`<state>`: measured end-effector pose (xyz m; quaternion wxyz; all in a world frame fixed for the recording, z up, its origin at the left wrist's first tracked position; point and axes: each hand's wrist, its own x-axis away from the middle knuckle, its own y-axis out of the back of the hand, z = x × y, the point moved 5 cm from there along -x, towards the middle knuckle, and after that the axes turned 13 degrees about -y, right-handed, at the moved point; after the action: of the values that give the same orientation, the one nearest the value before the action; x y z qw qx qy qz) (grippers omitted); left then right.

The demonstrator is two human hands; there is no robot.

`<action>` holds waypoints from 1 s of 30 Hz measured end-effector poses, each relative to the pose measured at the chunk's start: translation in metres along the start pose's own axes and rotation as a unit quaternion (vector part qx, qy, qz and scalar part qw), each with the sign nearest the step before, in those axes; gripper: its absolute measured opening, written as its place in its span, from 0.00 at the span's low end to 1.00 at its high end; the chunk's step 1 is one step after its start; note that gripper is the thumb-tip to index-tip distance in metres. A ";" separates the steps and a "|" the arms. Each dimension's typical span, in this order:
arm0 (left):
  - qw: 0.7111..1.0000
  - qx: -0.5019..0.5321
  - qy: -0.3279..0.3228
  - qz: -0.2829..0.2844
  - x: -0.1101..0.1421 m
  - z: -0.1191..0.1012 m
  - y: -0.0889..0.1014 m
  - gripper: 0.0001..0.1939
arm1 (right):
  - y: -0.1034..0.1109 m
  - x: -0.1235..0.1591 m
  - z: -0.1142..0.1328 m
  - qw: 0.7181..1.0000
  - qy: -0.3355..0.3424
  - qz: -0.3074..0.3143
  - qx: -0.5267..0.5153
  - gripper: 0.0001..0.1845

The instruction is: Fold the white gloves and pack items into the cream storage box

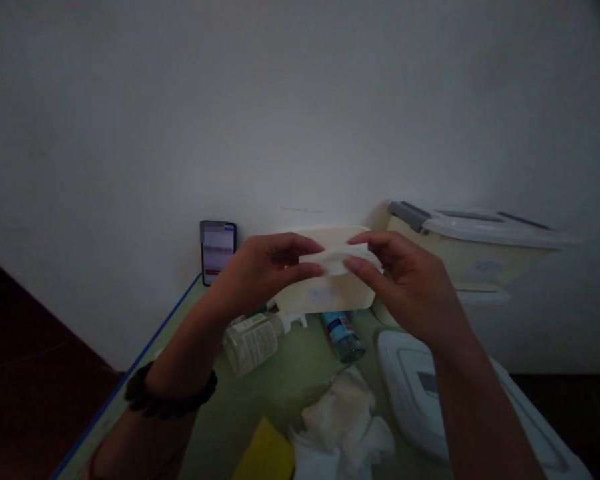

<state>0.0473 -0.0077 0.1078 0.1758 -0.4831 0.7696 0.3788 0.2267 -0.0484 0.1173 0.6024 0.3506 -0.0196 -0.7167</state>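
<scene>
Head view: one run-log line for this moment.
left hand: pinching white tissue | right hand: pinching its other end | phone: propped against wall | clear bottle: lying on table

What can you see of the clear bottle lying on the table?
The clear bottle looks plastic, with a printed label and a white head, seemingly a trigger sprayer. It lies on its side on the green table, left of the blue bottle. Neither the left hand nor the right hand touches it.

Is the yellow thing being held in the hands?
No, the yellow thing lies on the green table, while the left hand and right hand hold a white thing.
</scene>
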 end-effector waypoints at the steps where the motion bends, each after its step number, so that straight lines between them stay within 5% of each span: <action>1: 1.000 0.001 -0.002 -0.013 0.000 0.001 0.001 0.15 | 0.000 0.000 -0.002 1.000 0.003 0.002 -0.004 0.11; 11: 0.977 -0.166 -0.089 -0.099 0.001 0.007 0.013 0.11 | 0.005 -0.005 -0.009 0.986 0.075 -0.091 0.115 0.08; 15: 0.972 -0.189 -0.064 -0.122 0.004 0.023 0.018 0.12 | -0.015 -0.010 -0.023 0.962 0.080 -0.044 0.256 0.16; 19: 0.972 -0.187 -0.036 -0.139 0.005 0.030 0.020 0.12 | -0.027 -0.009 -0.029 0.936 0.056 0.039 0.345 0.08; 25: 0.976 -0.192 0.014 -0.102 0.001 0.039 0.009 0.10 | -0.024 -0.004 -0.020 0.922 -0.032 0.090 0.376 0.10; 30: 0.984 -0.169 0.056 -0.025 -0.001 0.046 -0.002 0.05 | -0.025 -0.003 -0.017 0.919 -0.023 0.095 0.381 0.10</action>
<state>0.0453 0.0268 0.0772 0.0578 -0.5454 0.6905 0.4715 0.2146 -0.0320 0.0942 0.4883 0.5331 -0.3384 -0.6024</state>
